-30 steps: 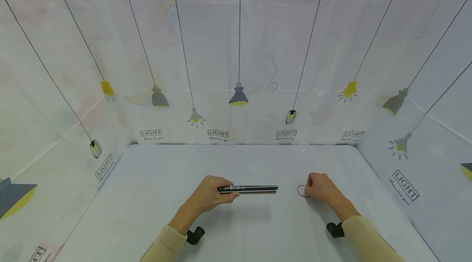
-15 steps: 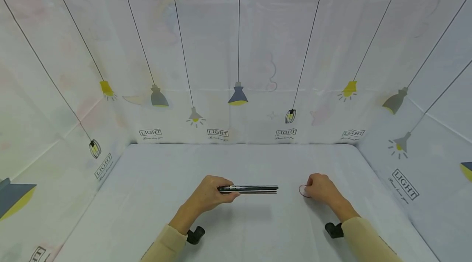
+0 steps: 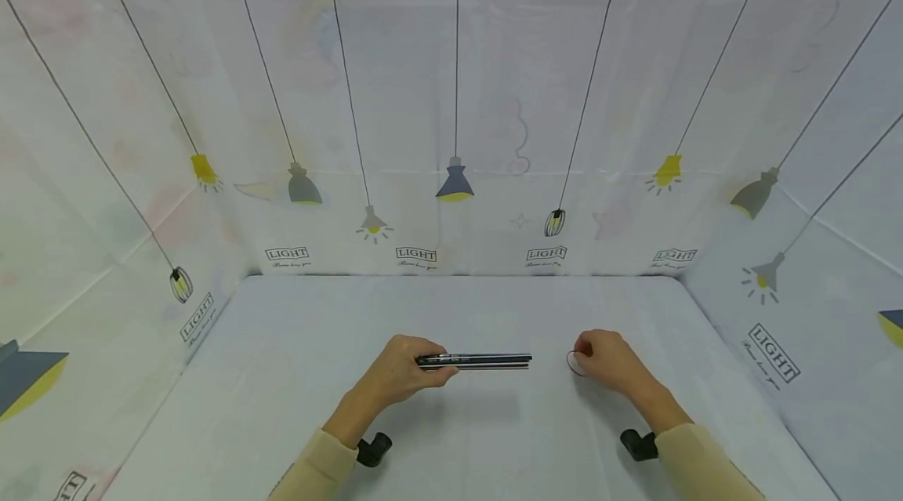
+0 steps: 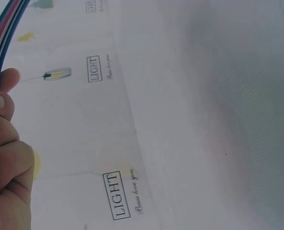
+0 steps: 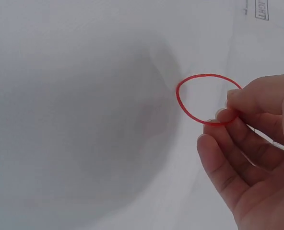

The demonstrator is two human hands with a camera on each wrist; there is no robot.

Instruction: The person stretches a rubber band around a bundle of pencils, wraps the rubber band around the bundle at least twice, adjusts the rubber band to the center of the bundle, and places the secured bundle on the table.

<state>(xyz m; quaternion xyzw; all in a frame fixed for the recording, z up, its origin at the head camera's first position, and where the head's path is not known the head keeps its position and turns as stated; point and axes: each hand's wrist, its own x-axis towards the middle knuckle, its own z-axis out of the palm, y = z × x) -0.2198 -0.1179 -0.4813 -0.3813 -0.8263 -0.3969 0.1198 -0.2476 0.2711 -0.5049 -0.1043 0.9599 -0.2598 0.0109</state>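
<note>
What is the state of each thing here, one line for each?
bundle of pens: held level above the table, gripped at its left end.
red rubber band: pinched, open loop, unstretched.
left hand: grips the bundle.
right hand: pinches the band.

Both forearms reach forward over the table, well apart. The left hand is curled in a grip; the right hand pinches with fingertips (thumb against forefinger).
</note>
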